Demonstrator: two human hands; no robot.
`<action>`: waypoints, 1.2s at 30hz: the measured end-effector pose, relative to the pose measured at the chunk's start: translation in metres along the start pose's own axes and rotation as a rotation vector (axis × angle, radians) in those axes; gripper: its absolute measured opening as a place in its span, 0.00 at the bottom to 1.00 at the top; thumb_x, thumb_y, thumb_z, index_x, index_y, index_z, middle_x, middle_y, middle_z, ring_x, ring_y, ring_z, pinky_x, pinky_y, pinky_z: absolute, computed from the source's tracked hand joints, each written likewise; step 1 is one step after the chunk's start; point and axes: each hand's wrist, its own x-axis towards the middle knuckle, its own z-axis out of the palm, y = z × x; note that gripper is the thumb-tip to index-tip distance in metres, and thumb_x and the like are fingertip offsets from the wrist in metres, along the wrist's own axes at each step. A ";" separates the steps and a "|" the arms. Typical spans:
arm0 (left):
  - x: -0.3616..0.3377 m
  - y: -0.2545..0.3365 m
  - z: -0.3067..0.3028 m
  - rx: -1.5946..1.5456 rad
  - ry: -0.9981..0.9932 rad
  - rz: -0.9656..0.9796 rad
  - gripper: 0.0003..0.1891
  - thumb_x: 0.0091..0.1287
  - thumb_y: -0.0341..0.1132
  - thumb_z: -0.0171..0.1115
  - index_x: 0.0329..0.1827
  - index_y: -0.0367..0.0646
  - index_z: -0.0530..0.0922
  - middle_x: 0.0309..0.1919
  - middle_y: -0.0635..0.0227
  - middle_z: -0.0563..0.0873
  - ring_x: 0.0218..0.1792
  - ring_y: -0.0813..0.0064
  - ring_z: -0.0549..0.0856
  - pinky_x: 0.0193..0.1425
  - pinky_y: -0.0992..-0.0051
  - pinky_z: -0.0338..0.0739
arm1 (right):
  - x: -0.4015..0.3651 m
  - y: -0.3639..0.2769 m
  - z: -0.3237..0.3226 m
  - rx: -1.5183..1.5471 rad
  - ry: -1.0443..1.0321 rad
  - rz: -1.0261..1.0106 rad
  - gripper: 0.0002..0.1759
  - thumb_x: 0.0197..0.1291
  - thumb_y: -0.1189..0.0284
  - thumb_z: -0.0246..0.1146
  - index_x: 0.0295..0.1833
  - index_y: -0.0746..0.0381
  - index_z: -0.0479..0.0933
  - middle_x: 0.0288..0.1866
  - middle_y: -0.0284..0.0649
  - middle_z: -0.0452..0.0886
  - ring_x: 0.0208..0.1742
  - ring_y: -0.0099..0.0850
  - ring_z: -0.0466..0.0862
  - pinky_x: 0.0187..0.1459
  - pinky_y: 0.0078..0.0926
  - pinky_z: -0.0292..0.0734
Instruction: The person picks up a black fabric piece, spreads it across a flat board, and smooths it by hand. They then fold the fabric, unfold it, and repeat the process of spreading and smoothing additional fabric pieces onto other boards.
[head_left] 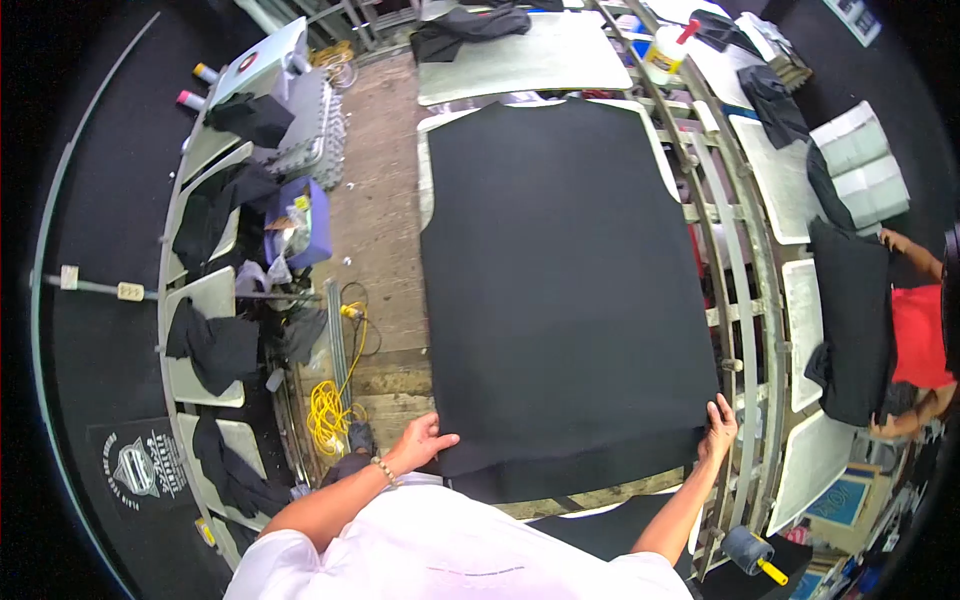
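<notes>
A large black cloth panel (560,280), cut like a garment body, lies spread over a white board (424,180) in front of me. My left hand (422,445), with a beaded bracelet at the wrist, is closed at the panel's lower left edge. Its thumb points inward over the cloth, and the other fingers are partly hidden. At the lower right edge, my right hand (718,430) grips the cloth with fingers pointing away from me. The near hem looks slightly rippled between the hands. Another dark cloth (610,528) lies on a board below it.
Metal rails (745,300) run along the right. Beyond them, a person in a red top (920,335) handles black cloth (850,320). A yellow cable (328,415) and a purple bin (300,225) are at left. A yellow-handled roller (750,550) sits lower right.
</notes>
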 end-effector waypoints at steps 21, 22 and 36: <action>0.001 0.005 0.000 -0.053 -0.062 -0.134 0.20 0.67 0.30 0.69 0.60 0.36 0.75 0.39 0.65 0.90 0.32 0.81 0.86 0.29 0.80 0.77 | -0.005 -0.007 0.006 -0.007 0.076 0.025 0.23 0.57 0.83 0.71 0.60 0.67 0.80 0.48 0.42 0.87 0.46 0.28 0.86 0.51 0.23 0.81; 0.003 0.001 0.000 -0.049 -0.067 -0.132 0.20 0.67 0.30 0.69 0.60 0.36 0.75 0.39 0.65 0.90 0.32 0.81 0.86 0.29 0.80 0.77 | -0.006 -0.009 0.007 0.003 0.074 0.043 0.23 0.56 0.83 0.72 0.59 0.67 0.80 0.49 0.41 0.86 0.47 0.28 0.85 0.53 0.24 0.80; 0.145 0.064 -0.101 0.154 0.389 0.271 0.15 0.74 0.46 0.63 0.39 0.41 0.78 0.27 0.75 0.81 0.23 0.86 0.75 0.25 0.81 0.69 | 0.096 -0.074 0.185 -0.808 -0.063 -0.585 0.23 0.61 0.65 0.71 0.56 0.68 0.80 0.42 0.47 0.86 0.43 0.37 0.86 0.48 0.32 0.79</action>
